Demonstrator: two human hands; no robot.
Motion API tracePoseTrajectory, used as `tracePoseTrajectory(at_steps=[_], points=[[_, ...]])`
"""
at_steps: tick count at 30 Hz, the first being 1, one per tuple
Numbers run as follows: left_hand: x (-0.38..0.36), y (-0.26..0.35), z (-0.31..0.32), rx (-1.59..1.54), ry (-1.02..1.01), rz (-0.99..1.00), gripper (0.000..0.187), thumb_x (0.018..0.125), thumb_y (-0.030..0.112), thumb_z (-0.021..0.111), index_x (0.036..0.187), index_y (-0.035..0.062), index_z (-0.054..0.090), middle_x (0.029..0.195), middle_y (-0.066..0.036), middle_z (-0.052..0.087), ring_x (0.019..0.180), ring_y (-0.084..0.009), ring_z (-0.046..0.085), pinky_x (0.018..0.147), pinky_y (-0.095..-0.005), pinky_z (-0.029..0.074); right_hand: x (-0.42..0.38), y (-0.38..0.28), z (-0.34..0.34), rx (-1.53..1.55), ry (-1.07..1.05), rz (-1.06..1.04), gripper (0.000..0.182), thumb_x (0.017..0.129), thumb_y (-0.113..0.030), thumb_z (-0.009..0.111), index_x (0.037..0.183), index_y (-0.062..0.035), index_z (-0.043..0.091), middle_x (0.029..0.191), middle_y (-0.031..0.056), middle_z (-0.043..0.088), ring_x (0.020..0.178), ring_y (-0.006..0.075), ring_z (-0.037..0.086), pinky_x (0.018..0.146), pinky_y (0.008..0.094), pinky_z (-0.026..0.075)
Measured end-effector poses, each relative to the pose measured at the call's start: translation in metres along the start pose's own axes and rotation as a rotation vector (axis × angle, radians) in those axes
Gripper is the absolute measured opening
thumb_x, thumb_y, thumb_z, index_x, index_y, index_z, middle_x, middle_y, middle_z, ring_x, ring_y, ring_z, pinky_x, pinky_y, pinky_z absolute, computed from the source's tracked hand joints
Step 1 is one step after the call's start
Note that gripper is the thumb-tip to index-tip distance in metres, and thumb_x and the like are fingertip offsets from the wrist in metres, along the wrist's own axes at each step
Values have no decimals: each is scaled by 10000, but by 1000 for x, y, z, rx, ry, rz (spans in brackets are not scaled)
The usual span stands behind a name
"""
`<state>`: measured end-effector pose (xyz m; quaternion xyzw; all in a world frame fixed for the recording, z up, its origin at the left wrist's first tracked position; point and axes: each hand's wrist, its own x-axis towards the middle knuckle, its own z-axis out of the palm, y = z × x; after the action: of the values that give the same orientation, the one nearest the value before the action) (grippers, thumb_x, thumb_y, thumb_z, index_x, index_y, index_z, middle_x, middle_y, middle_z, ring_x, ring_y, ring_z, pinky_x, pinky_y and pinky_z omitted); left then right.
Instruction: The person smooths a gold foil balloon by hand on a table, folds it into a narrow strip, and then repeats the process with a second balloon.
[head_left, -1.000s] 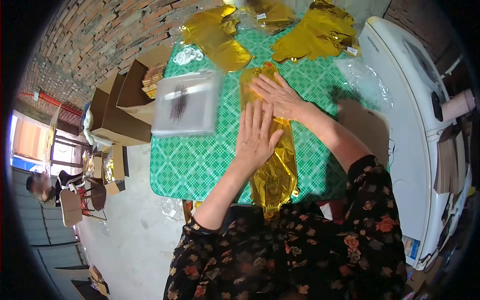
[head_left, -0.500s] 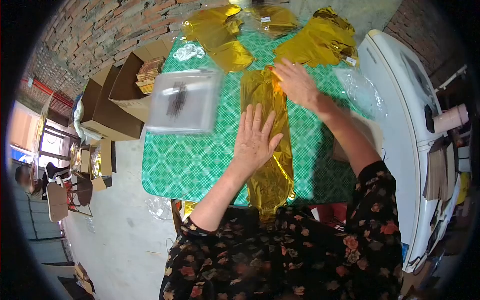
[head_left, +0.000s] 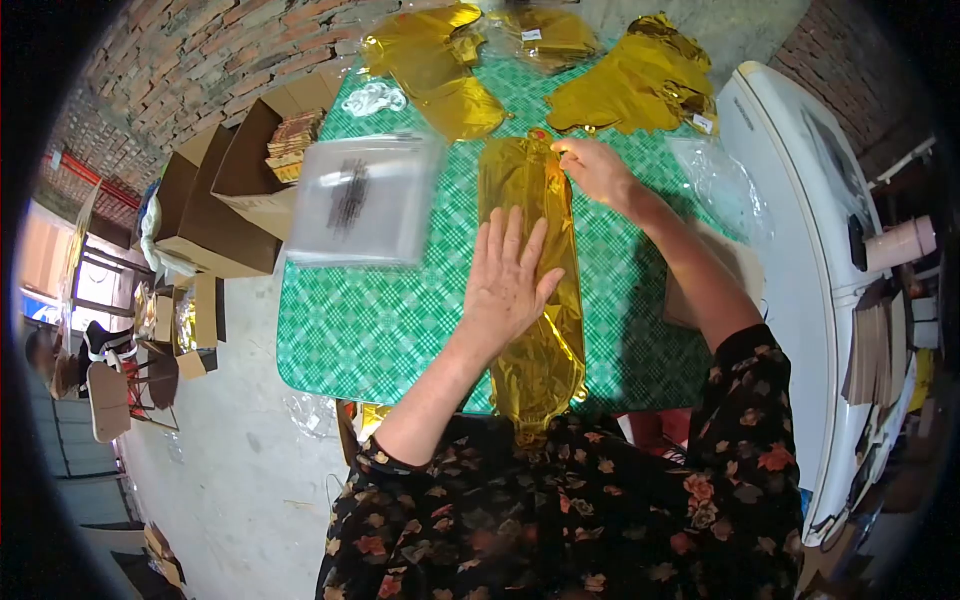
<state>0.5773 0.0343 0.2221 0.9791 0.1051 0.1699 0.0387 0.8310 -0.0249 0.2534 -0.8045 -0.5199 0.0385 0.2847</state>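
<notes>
A long gold foil balloon (head_left: 528,190) lies flat down the middle of the table with the green checked cloth (head_left: 390,310). My left hand (head_left: 508,280) presses flat on its middle, fingers spread. My right hand (head_left: 597,170) pinches the balloon's far end at its right corner, by a small red tip. The near end of the balloon hangs over the table's front edge against my flowered dress.
A stack of clear plastic bags (head_left: 362,200) lies on the table's left. More gold foil balloons (head_left: 640,80) are heaped at the far end. Open cardboard boxes (head_left: 235,180) stand left of the table, a white appliance (head_left: 800,230) on the right.
My right hand slid from the balloon's middle up to its far end and closed on the corner. My left hand stayed pressed flat on the balloon.
</notes>
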Motion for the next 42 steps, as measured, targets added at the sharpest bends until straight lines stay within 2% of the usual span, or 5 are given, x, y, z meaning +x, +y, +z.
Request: tracePoseTrajectory(at_steps=[4, 10, 13, 19, 42], points=[[0, -1, 1, -9, -9, -3, 706, 1051, 544, 398, 1584, 83, 350, 1620, -254, 308, 1536, -419, 204, 1265, -516, 136, 7, -7, -7, 46, -130, 168, 336, 906, -163, 640, 1195, 9, 647, 1004, 207, 726, 865, 348, 710, 752, 459, 555], [0, -2, 4, -31, -5, -8, 712, 1049, 549, 399, 1585, 84, 347, 1620, -254, 307, 1536, -419, 202, 1264, -516, 139, 25, -16, -16, -17, -355, 379, 391, 867, -329, 718, 787, 53, 714, 640, 133, 671, 545, 200, 655, 552, 382, 538], [0, -2, 3, -26, -14, -8, 718, 1052, 551, 388, 1589, 77, 335, 1620, -253, 306, 1537, -416, 200, 1264, -516, 142, 30, -21, -21, 8, -384, 396, 480, 860, -358, 727, 588, 30, 651, 521, 101, 610, 502, 215, 629, 534, 380, 521], [0, -2, 2, -11, -16, -8, 731, 1055, 556, 374, 1593, 64, 319, 1620, -253, 304, 1535, -414, 206, 1263, -514, 146, 35, -22, -24, 128, -461, 465, 326, 937, -281, 703, 757, -16, 641, 571, 24, 577, 398, 85, 422, 377, 292, 291], [-1, -2, 3, -70, 62, 0, 768, 1023, 536, 480, 1577, 27, 325, 1593, -276, 326, 1511, -434, 252, 1248, -532, 185, 28, -47, -27, 439, -432, 487, 427, 1013, -421, 599, 994, 6, 598, 861, 135, 729, 664, 170, 706, 562, 270, 553]])
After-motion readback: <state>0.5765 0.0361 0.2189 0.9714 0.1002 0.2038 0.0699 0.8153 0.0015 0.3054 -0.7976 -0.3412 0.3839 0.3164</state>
